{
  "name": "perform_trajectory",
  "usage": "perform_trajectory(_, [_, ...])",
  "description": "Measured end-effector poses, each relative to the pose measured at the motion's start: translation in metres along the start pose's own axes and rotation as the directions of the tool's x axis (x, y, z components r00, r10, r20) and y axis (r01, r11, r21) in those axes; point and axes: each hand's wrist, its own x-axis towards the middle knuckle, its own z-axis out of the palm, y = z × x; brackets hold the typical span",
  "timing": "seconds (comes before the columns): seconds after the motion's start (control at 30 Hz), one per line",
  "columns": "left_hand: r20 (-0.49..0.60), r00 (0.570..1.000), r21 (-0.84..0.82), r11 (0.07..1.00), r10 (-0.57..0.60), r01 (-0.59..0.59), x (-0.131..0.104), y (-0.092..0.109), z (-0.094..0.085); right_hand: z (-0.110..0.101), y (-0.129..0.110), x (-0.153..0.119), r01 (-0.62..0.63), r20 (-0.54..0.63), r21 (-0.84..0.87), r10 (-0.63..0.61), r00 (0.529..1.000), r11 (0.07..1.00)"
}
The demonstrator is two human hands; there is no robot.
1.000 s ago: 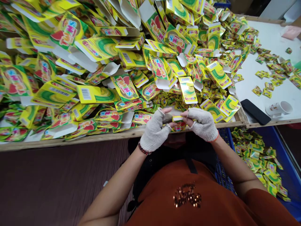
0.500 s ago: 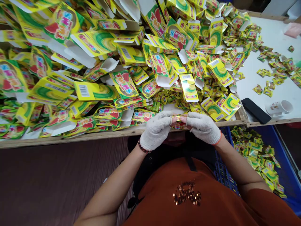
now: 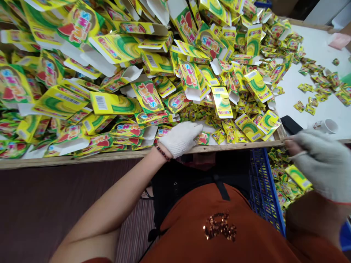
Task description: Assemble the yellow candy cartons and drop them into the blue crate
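My left hand (image 3: 182,138), in a white knit glove with bare fingertips, rests at the table's front edge. Its fingers are curled down over a small candy box (image 3: 203,138), whose green and red end sticks out by the fingertips. Out to the right, my right hand (image 3: 320,160), gloved the same way and blurred by motion, is above the blue crate (image 3: 270,190). Its fingers look loosely bent and apart, with nothing seen in them. Below it a yellow candy box (image 3: 298,177) shows over the packed boxes in the crate.
Open-flapped yellow and green boxes (image 3: 115,47) are heaped across the table. Small wrapped candies (image 3: 219,135) lie among them and on the white surface at right. A black phone (image 3: 291,125) and a white mug (image 3: 327,126) stand near the right edge. A wooden rim (image 3: 95,159) borders the table.
Both hands were together around a small box at the table edge. My right hand has swung right over the crate, away from my left, which has shifted slightly onto the table.
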Motion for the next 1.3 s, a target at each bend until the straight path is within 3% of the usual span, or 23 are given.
perform_trajectory(0.07, [0.022, 1.0, 0.039, 0.999, 0.001, -0.002, 0.014, 0.005, 0.0, 0.032, -0.014, 0.01, 0.015, 0.107, 0.156, -0.032, 0.994, 0.988])
perform_trajectory(0.13, [0.006, 1.0, 0.042, 0.999, 0.003, -0.003, 0.019, 0.005, 0.0, 0.071, -0.026, 0.018, 0.019, 0.116, 0.297, -0.056, 0.992, 0.955])
perform_trajectory(0.2, [-0.083, 0.996, -0.047, 0.999, -0.023, 0.019, 0.014, 0.003, -0.001, 0.11, -0.034, 0.023, -0.001, 0.113, 0.394, -0.048, 0.992, 0.919])
perform_trajectory(0.27, [-0.216, 0.969, -0.229, 0.971, -0.12, 0.069, 0.002, 0.002, 0.0, 0.146, -0.041, 0.025, -0.089, 0.047, 0.499, 0.076, 0.996, 0.862])
perform_trajectory(0.33, [-0.326, 0.911, -0.447, 0.89, -0.252, 0.086, -0.01, 0.006, 0.005, 0.175, -0.048, 0.028, -0.158, 0.011, 0.681, 0.207, 0.978, 0.715])
perform_trajectory(0.43, [-0.358, 0.851, -0.704, 0.71, -0.384, 0.023, -0.021, 0.02, 0.02, 0.202, -0.058, 0.036, -0.118, -0.026, 0.869, 0.284, 0.959, 0.48])
perform_trajectory(0.5, [-0.349, 0.831, -0.817, 0.575, -0.432, -0.044, -0.02, 0.03, 0.034, 0.209, -0.061, 0.042, -0.06, -0.085, 0.885, 0.287, 0.954, 0.461])
perform_trajectory(0.6, [-0.385, 0.756, -0.885, 0.444, -0.529, -0.14, -0.015, 0.041, 0.051, 0.205, -0.061, 0.046, 0.018, -0.162, 0.821, 0.201, 0.966, 0.571])
perform_trajectory(0.67, [-0.436, 0.681, -0.874, 0.456, -0.588, -0.166, -0.012, 0.044, 0.058, 0.199, -0.058, 0.045, 0.069, -0.2, 0.75, 0.125, 0.972, 0.658])
perform_trajectory(0.73, [-0.488, 0.638, -0.847, 0.499, -0.596, -0.182, -0.011, 0.045, 0.061, 0.194, -0.055, 0.044, 0.115, -0.232, 0.681, 0.063, 0.971, 0.723])
perform_trajectory(0.9, [-0.602, 0.688, -0.722, 0.645, -0.406, -0.251, -0.014, 0.039, 0.05, 0.184, -0.044, 0.05, 0.184, -0.255, 0.582, -0.037, 0.966, 0.792])
perform_trajectory(1.07, [-0.631, 0.715, -0.639, 0.723, -0.301, -0.26, -0.014, 0.037, 0.032, 0.176, -0.042, 0.066, 0.131, -0.128, 0.611, -0.066, 0.99, 0.78])
perform_trajectory(1.13, [-0.594, 0.731, -0.68, 0.695, -0.335, -0.234, -0.012, 0.037, 0.029, 0.177, -0.043, 0.069, 0.107, -0.119, 0.681, -0.035, 0.992, 0.724])
perform_trajectory(1.2, [-0.537, 0.736, -0.765, 0.606, -0.412, -0.219, -0.01, 0.038, 0.029, 0.177, -0.045, 0.071, 0.112, -0.131, 0.727, -0.023, 0.991, 0.678])
perform_trajectory(1.3, [-0.467, 0.733, -0.86, 0.448, -0.496, -0.244, -0.008, 0.038, 0.033, 0.173, -0.046, 0.07, 0.201, -0.156, 0.665, -0.13, 0.979, 0.719])
